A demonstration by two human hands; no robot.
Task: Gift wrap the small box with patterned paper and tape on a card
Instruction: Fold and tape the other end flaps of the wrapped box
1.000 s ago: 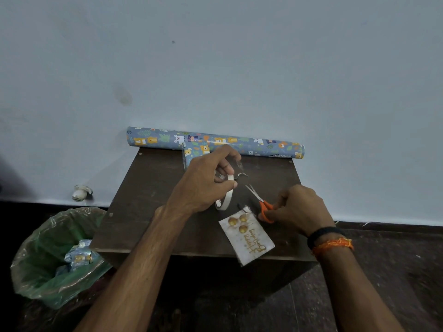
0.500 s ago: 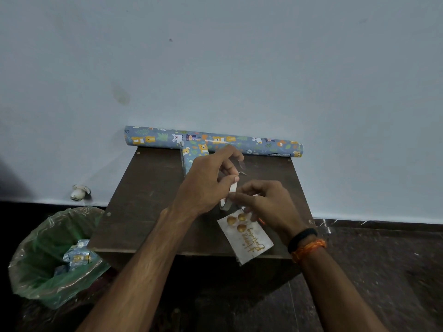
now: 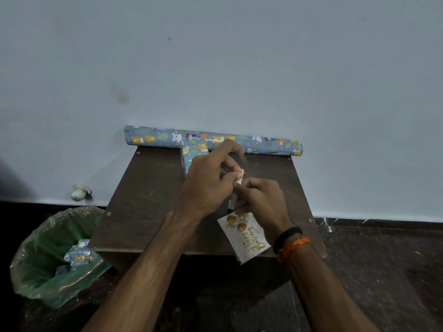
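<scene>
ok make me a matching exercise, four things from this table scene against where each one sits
Things:
1. wrapping paper roll
2. birthday card
3. wrapped box
4. paper scraps

Places:
A. in the green-lined bin
B. near edge of the table, partly overhanging
C. along the wall at the table's far edge
D. just in front of the roll, behind the left hand

Pairs: 1-C, 2-B, 3-D, 4-A
</scene>
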